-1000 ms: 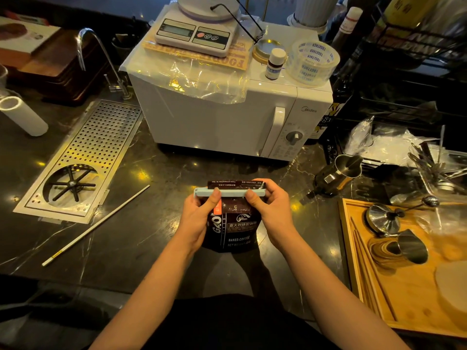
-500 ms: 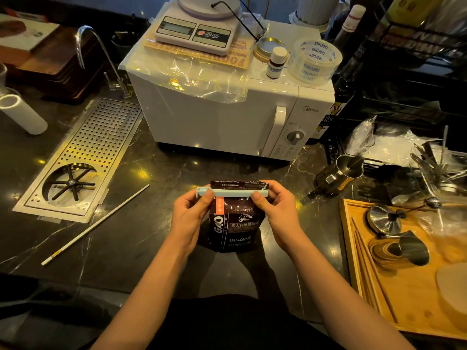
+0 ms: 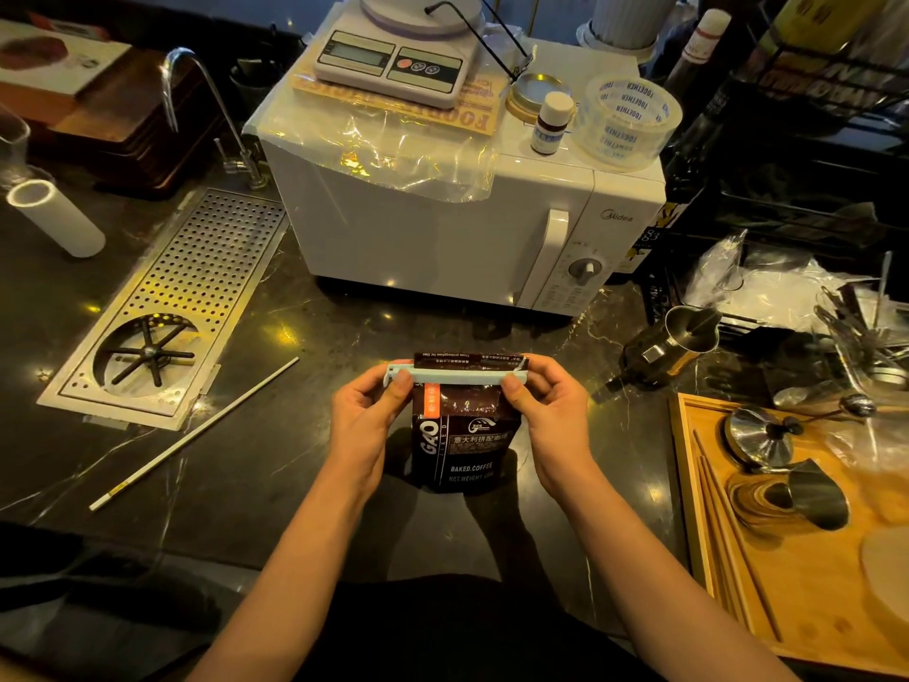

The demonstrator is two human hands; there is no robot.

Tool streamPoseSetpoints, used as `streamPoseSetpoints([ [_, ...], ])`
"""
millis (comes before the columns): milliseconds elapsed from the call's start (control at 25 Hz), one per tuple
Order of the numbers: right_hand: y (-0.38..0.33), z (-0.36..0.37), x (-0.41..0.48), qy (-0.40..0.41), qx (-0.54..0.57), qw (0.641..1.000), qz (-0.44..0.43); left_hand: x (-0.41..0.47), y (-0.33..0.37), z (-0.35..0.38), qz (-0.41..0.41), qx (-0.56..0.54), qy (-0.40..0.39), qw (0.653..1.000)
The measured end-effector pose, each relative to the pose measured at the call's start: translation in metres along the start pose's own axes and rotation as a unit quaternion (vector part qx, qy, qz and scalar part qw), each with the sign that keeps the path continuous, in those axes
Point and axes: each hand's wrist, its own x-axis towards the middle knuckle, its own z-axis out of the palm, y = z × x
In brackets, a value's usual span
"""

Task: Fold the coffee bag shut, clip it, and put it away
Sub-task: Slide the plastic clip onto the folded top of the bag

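A dark brown coffee bag (image 3: 465, 440) stands upright on the black counter in front of me, its top folded over. A pale blue bar clip (image 3: 457, 375) lies across the folded top. My left hand (image 3: 366, 415) pinches the clip's left end, thumb on the front. My right hand (image 3: 546, 411) pinches the clip's right end the same way. A narrow strip of the bag's folded top shows above the clip.
A white microwave (image 3: 442, 224) with a scale (image 3: 393, 61) and tape roll (image 3: 627, 120) on top stands just behind. A metal drain grate (image 3: 196, 287) and a white stick (image 3: 196, 433) lie left. A steel pitcher (image 3: 674, 344) and wooden tray (image 3: 688, 509) sit right.
Both hands slid slightly outward along the clip and the bag's top rose a little. The bag stays in the same spot.
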Motion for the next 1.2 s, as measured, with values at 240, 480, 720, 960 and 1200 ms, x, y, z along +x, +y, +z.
streamPoseSetpoints([
  [240, -0.017, -0.007, 0.002, -0.061, -0.119, 0.989, -0.059, 0.001, 0.020, 0.004, 0.072, 0.210, -0.032, 0.975],
  [480, -0.029, 0.008, 0.013, -0.065, -0.311, 0.929, -0.191, 0.012, 0.036, 0.027, 0.226, 0.382, -0.075, 0.893],
  [720, -0.028, 0.012, 0.011, -0.056, -0.342, 0.914, -0.212, 0.013, 0.033, 0.030, 0.241, 0.394, -0.071, 0.884],
  [960, -0.019, 0.024, 0.006, 0.023, -0.328, 0.922, -0.207, 0.011, 0.031, 0.029, 0.250, 0.385, -0.057, 0.887],
  [1200, -0.017, 0.008, -0.003, 0.039, -0.214, 0.969, -0.115, 0.004, 0.025, 0.021, 0.170, 0.336, -0.013, 0.926],
])
